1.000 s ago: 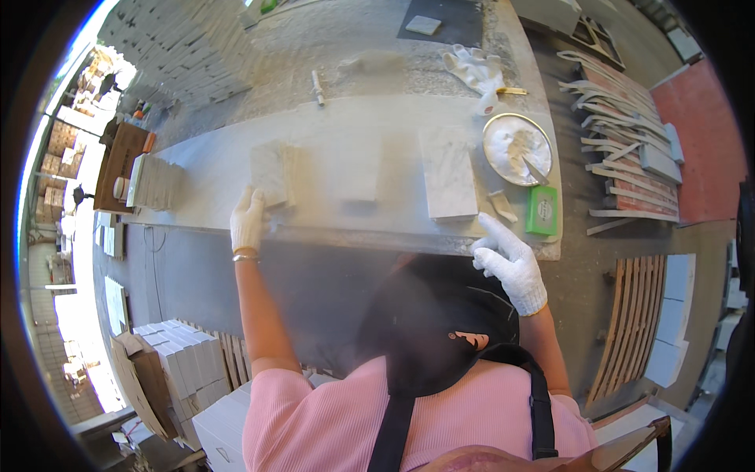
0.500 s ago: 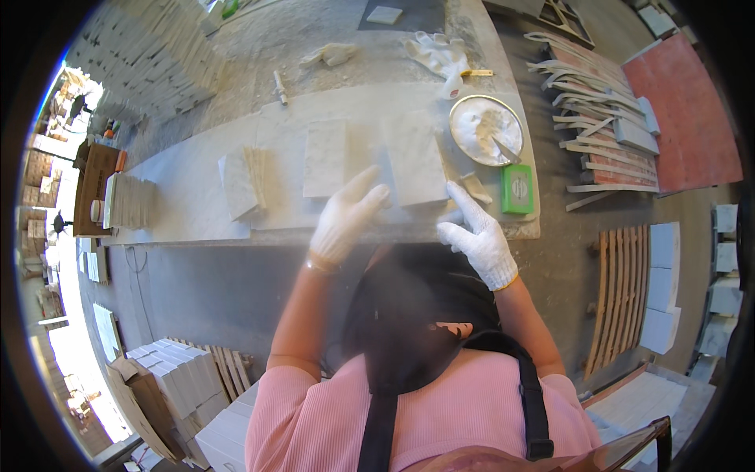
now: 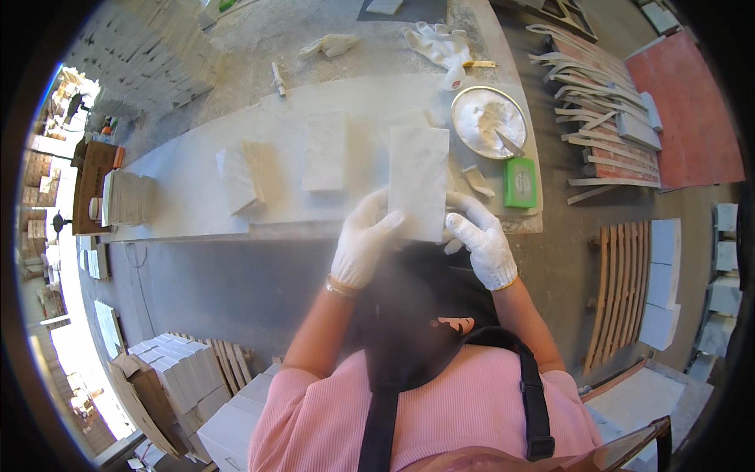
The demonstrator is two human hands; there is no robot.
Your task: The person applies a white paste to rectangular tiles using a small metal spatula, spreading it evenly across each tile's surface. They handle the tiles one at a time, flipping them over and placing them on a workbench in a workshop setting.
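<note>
A white rectangular marble tile (image 3: 419,177) is held up at the table's near edge, its long side pointing away from me. My left hand (image 3: 365,240), in a white knit glove, grips its left edge with the thumb on the face. On the opposite edge is my gloved right hand (image 3: 481,240), thumb in front and fingers partly hidden behind. Left of the held tile lies a second tile stack (image 3: 325,151), and farther left a fanned stack of tiles (image 3: 240,177). Behind the held tile, part of another tile shows.
A round tin of white paste (image 3: 481,118) with a putty knife stands at the right, beside a green box (image 3: 520,182). White gloves (image 3: 440,49) and a marker (image 3: 279,79) lie farther back. More tiles (image 3: 130,198) stand by a cardboard box at the left end.
Both hands have closed in on a tile from the right-hand stack. It has been lifted and drawn toward me over the table edge.
</note>
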